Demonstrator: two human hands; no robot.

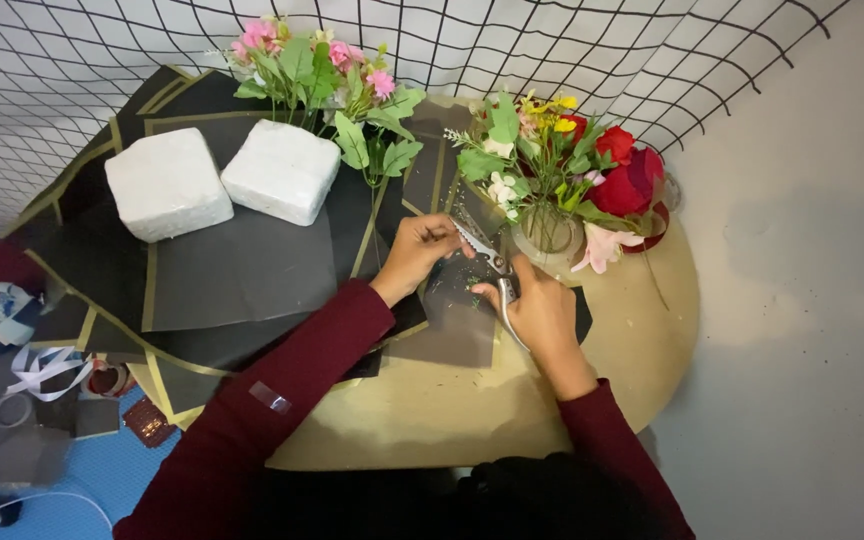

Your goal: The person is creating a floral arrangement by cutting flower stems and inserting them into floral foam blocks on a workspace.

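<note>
right hand (544, 318): closed round handles of metal shears (485, 256), blades spread, tips pointing up-left toward left hand
left hand (418, 250): fingers curled, pinching something small at the blade tips, too small to tell what
shears spot: over black paper sheets (242, 265) on round tan table (642, 330), just in front of glass vase (547, 235)
vase: mixed flowers, red roses (627, 175) on right side
behind: pink flower bunch (322, 70), two white foam blocks (167, 185) on the black sheets
sleeves: dark red
</note>
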